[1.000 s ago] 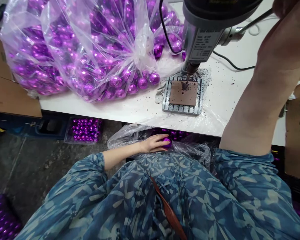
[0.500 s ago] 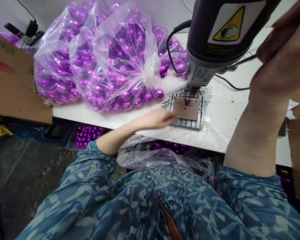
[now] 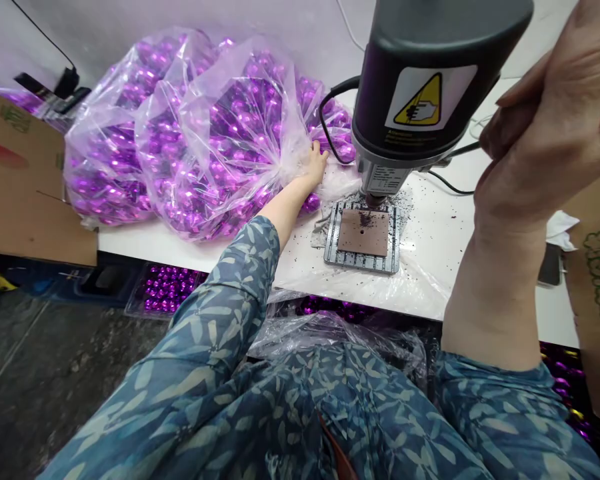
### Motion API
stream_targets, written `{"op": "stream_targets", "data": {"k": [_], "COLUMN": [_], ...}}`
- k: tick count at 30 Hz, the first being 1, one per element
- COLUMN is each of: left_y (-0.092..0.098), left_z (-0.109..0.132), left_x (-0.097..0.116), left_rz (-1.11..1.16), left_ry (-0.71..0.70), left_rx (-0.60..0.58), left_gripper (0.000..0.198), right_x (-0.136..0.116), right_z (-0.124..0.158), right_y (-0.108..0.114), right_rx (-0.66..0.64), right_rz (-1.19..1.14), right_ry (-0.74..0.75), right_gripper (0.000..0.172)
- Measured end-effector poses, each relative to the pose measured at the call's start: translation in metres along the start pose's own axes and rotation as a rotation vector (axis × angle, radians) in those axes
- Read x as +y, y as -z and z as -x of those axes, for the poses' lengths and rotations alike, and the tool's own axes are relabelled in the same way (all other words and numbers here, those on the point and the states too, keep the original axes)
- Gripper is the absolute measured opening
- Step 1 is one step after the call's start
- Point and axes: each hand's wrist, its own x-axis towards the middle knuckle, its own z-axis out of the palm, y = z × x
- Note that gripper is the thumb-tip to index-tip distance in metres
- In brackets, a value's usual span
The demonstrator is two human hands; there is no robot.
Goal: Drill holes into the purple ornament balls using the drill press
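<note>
My left hand (image 3: pixel 314 165) reaches across the white table (image 3: pixel 440 247) to the knotted mouth of a clear plastic bag of shiny purple balls (image 3: pixel 230 147). Its fingers are stretched out against the plastic, beside loose purple balls (image 3: pixel 337 133). My right hand (image 3: pixel 545 133) is raised at the right and closed round the thin metal lever (image 3: pixel 463 150) of a small bench drill press (image 3: pixel 420 87). Under the drill's spindle lies a ribbed metal base plate (image 3: pixel 333 233) with a brown pad (image 3: pixel 363 232), with dark drilling crumbs scattered about.
A second bag of purple balls (image 3: pixel 105 167) lies behind the first. Cardboard boxes stand at the left (image 3: pixel 20 200) and right (image 3: pixel 597 293). Below the table edge are a tray of purple balls (image 3: pixel 167 290) and an open plastic bag (image 3: pixel 330 330) in my lap. A black cable (image 3: pixel 450 190) crosses the table.
My left hand rose from the lap bag, where it held a purple ball, passed over the base plate and now rests at the bag's mouth. My right hand stayed on the lever.
</note>
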Motion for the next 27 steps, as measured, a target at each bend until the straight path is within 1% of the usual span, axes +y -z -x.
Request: {"op": "stream_targets", "data": {"k": [1,3,5,7,9,12,16,18,21,26,27], "left_y": [0.002,0.007,0.014,0.022,0.031,0.045,0.057,0.057,0.053,0.039,0.036], "left_z": [-0.001,-0.001,0.005,0.016,0.032,0.063,0.111,0.133,0.162,0.199,0.205], "left_x": [-0.003,-0.006,-0.006,-0.004,0.000,0.008,0.018,0.020,0.022,0.028,0.030], "left_rz": [0.083,0.130,0.120,0.097,0.136,0.343,0.627,0.732,0.848,0.959,0.979], "left_ry": [0.041,0.073,0.050,0.031,0.031,0.058,0.188,0.261,0.328,0.438,0.461], "left_rx": [0.028,0.028,-0.011,-0.048,-0.057,-0.054,-0.096,-0.107,-0.120,-0.143,-0.153], "left_gripper": [0.031,0.029,0.025,0.029,0.036,0.035,0.033,0.031,0.024,0.006,0.006], "right_x": [-0.001,-0.004,-0.007,-0.009,-0.009,-0.005,0.002,0.003,0.001,0.002,0.004], "right_z": [0.000,0.001,0.002,0.004,0.004,0.004,0.000,-0.002,-0.005,-0.008,-0.008], "right_y": [-0.001,-0.001,-0.001,-0.001,-0.001,-0.001,-0.001,-0.001,-0.003,-0.008,-0.008], "right_rx": [0.009,0.006,-0.021,-0.047,-0.046,-0.023,-0.026,-0.047,-0.082,-0.104,-0.111], "right_rz": [-0.011,-0.027,-0.020,0.010,0.018,-0.008,-0.029,-0.020,-0.007,-0.027,-0.032], "right_ry": [0.009,0.029,0.055,0.057,0.054,0.049,0.063,0.070,0.070,0.087,0.092], "right_gripper": [0.086,0.085,0.086,0.087,0.088,0.088,0.089,0.089,0.091,0.093,0.093]}}
